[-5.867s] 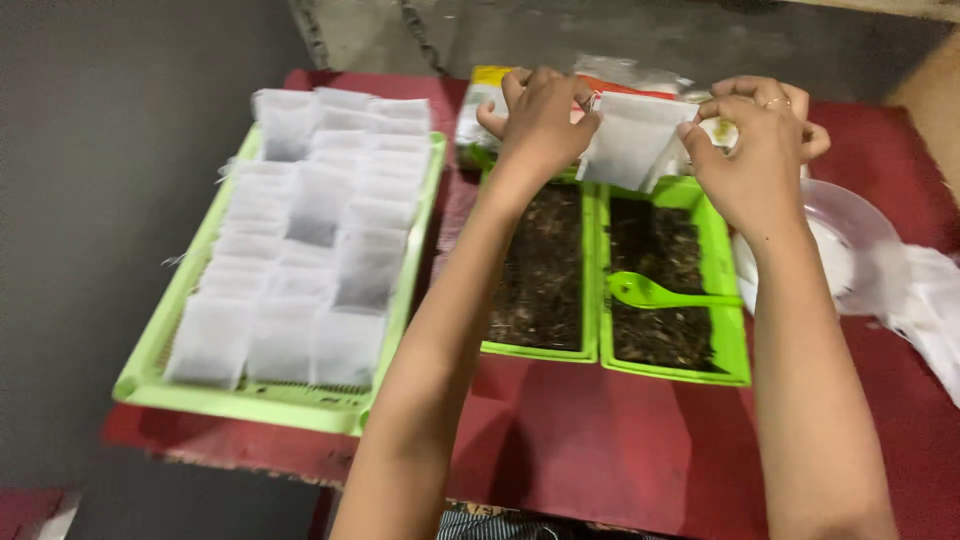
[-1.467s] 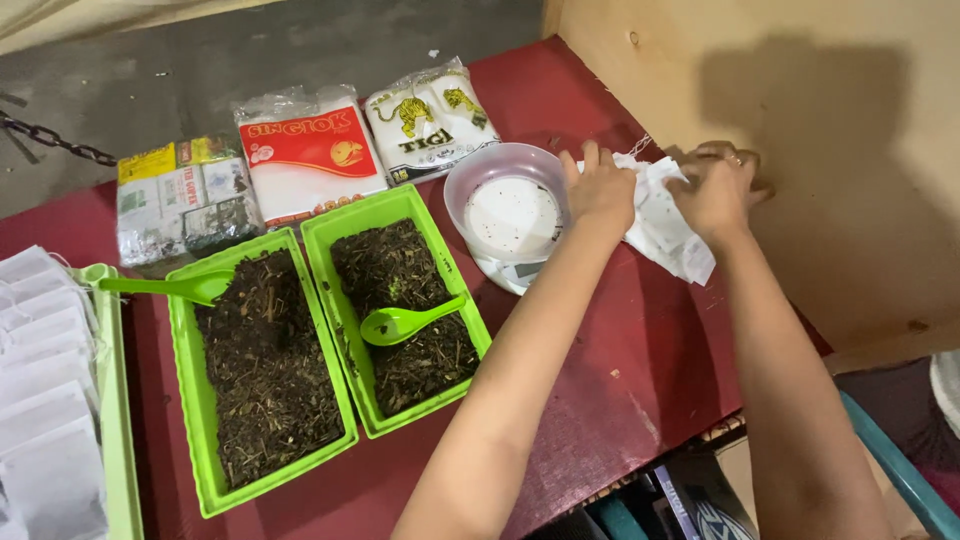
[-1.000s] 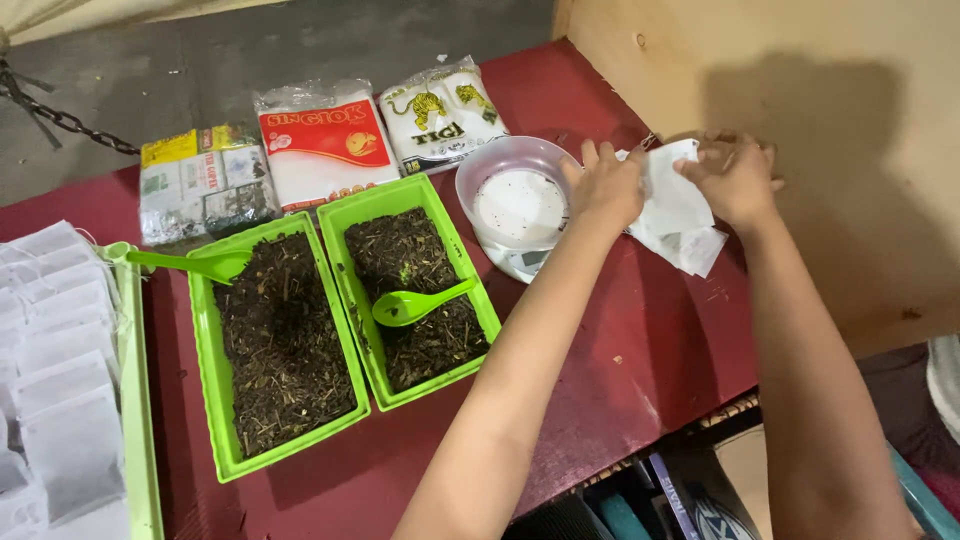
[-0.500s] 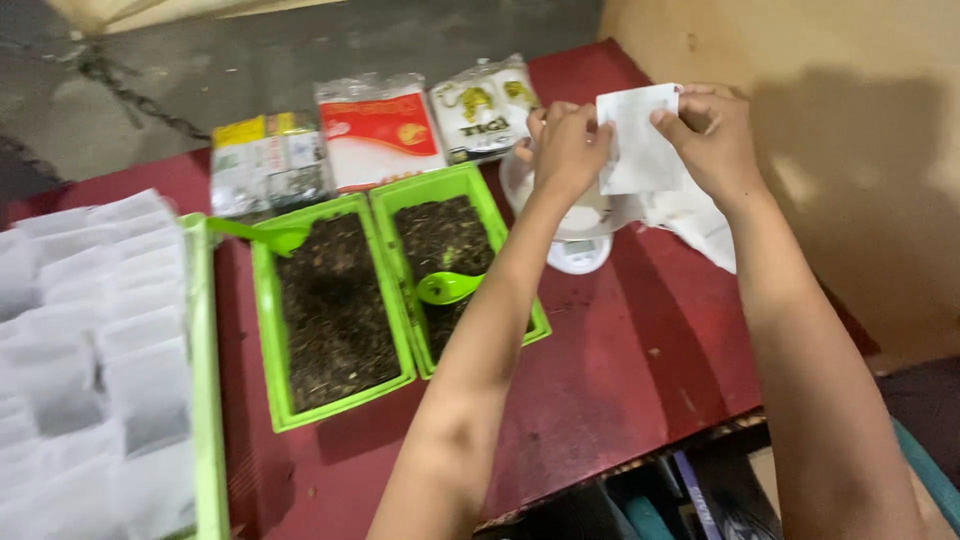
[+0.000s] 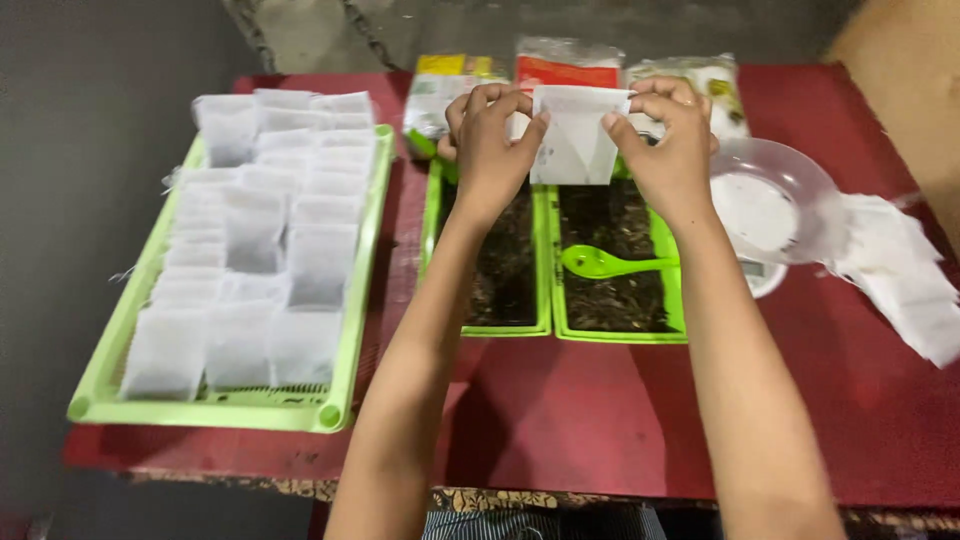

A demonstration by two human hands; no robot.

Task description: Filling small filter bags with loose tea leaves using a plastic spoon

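- A small white paper filter bag (image 5: 572, 140) is held up in the air between both hands, above the far ends of the two green plastic trays of dark dried leaf (image 5: 620, 330).
- The left hand (image 5: 490, 145) is pinched on the bag's upper left corner, the right hand (image 5: 665, 150) on the upper right, so the top edge is kept stretched flat.
- Looks super light and floppy, probably easy to tear or crumple, so it's best gripped at the top corners with fingertips only, no squeezing.
- A green plastic spoon (image 5: 605, 264) is left lying in the right-hand tray, under the bag.
- A clear plastic bowl (image 5: 770, 195) is set just right of that tray, with a loose pile of white empty bags (image 5: 905, 275) beyond it.
- A big green slotted tray (image 5: 215, 408) lined with rows of white bags is parked well off to the left on the red table (image 5: 570, 410).
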